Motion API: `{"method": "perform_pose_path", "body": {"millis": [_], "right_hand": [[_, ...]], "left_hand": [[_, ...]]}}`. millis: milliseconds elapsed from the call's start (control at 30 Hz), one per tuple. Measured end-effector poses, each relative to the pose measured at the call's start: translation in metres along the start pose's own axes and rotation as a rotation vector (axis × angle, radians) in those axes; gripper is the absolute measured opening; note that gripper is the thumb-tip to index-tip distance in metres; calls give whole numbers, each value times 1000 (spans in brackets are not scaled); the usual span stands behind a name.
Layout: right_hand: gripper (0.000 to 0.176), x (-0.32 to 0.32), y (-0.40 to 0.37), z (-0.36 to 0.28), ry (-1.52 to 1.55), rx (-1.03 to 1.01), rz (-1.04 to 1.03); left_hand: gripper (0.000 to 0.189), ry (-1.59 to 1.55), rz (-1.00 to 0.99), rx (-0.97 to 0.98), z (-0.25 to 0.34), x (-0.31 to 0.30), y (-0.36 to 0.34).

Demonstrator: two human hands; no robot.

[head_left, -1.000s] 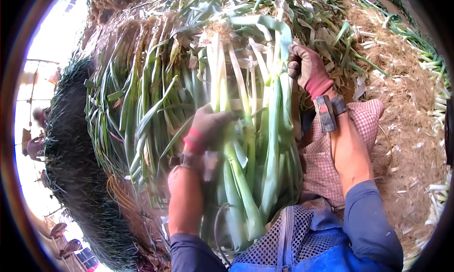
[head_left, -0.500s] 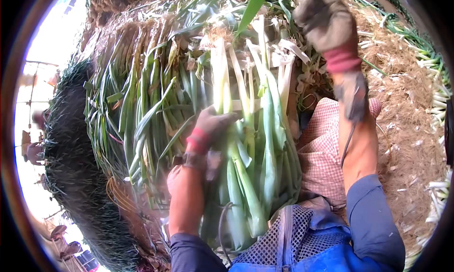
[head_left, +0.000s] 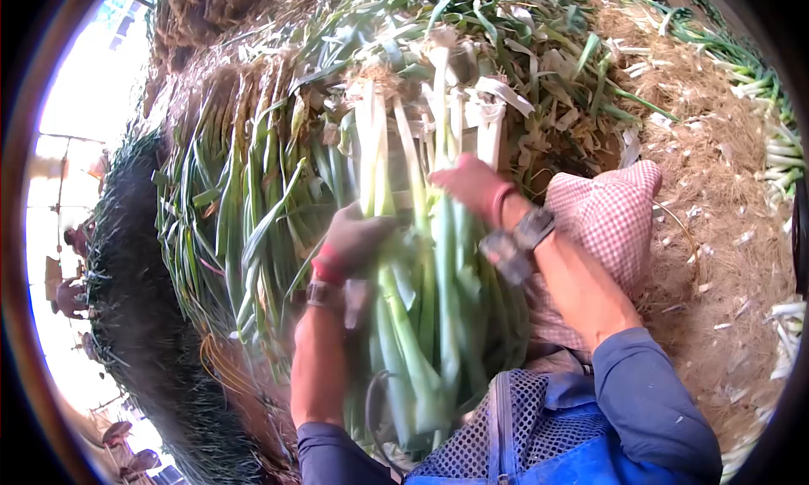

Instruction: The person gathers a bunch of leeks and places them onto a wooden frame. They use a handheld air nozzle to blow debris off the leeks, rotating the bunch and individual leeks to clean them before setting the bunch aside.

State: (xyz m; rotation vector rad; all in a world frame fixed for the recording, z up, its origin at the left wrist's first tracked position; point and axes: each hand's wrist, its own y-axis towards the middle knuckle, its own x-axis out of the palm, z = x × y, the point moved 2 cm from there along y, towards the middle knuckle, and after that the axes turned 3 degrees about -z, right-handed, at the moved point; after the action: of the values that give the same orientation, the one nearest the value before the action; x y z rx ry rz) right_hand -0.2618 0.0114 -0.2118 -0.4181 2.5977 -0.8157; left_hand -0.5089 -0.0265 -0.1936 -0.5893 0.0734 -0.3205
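My left hand (head_left: 358, 241), in a dark glove with a red cuff, is closed round long green onions (head_left: 383, 148) near where white stems turn green. Their rooted white ends point away from me, and the broad green leaves (head_left: 421, 359) hang down towards my lap. My right hand (head_left: 476, 188), gloved and a little blurred, is closed at the stalk of another green onion (head_left: 440, 97) in the same bunch, just right of my left hand. A small device dangles at my right wrist.
To the left hangs a row of untrimmed green onions (head_left: 236, 198). Torn leaves (head_left: 548, 72) heap up behind the bunch. Roots and scraps cover the ground (head_left: 708, 249) at right, with trimmed stalks (head_left: 784, 165) along its edge. A pink checked cloth (head_left: 602, 224) lies by my right forearm.
My right hand has come down and left from the upper right onto the stalks, and a long leaf near it is gone from there. My left hand keeps its grip, shifted slightly lower left.
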Motion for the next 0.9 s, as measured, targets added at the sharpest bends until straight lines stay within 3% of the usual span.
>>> {"method": "perform_pose_path", "body": {"millis": [67, 100, 167, 233, 267, 333, 400, 467, 500, 667, 800, 900], "right_hand": [[72, 28, -30, 2, 47, 11, 32], [63, 49, -29, 25, 35, -75, 41], [64, 65, -55, 34, 84, -31, -58], [64, 74, -67, 38, -12, -51, -89], [64, 68, -69, 39, -3, -53, -83], [62, 46, -76, 30, -208, -97, -395], [59, 7, -68, 29, -137, -42, -401], [60, -29, -65, 36, 54, 13, 96], [62, -43, -56, 41, -67, -29, 271], [58, -24, 21, 100, -74, 114, 302], [55, -29, 27, 104, 215, 17, 267], [52, -30, 29, 105, 110, 77, 248]], "left_hand": [[38, 115, -55, -37, 14, -4, 4], [39, 148, -84, -61, 18, -8, 6], [40, 75, -121, -102, 31, -5, 0], [41, 272, -126, -106, 25, -7, 10], [42, 327, -137, -106, 20, -4, 13], [45, 374, -215, -94, 8, 14, 16], [49, 293, -215, -65, -8, 27, 24], [51, 289, -212, -50, -7, 36, 20], [52, 268, -198, -74, 1, 41, 14], [53, 326, -114, -95, -2, 37, 28], [55, 334, -137, -137, 7, 41, 39], [55, 221, -142, -204, 5, 43, 57]]}}
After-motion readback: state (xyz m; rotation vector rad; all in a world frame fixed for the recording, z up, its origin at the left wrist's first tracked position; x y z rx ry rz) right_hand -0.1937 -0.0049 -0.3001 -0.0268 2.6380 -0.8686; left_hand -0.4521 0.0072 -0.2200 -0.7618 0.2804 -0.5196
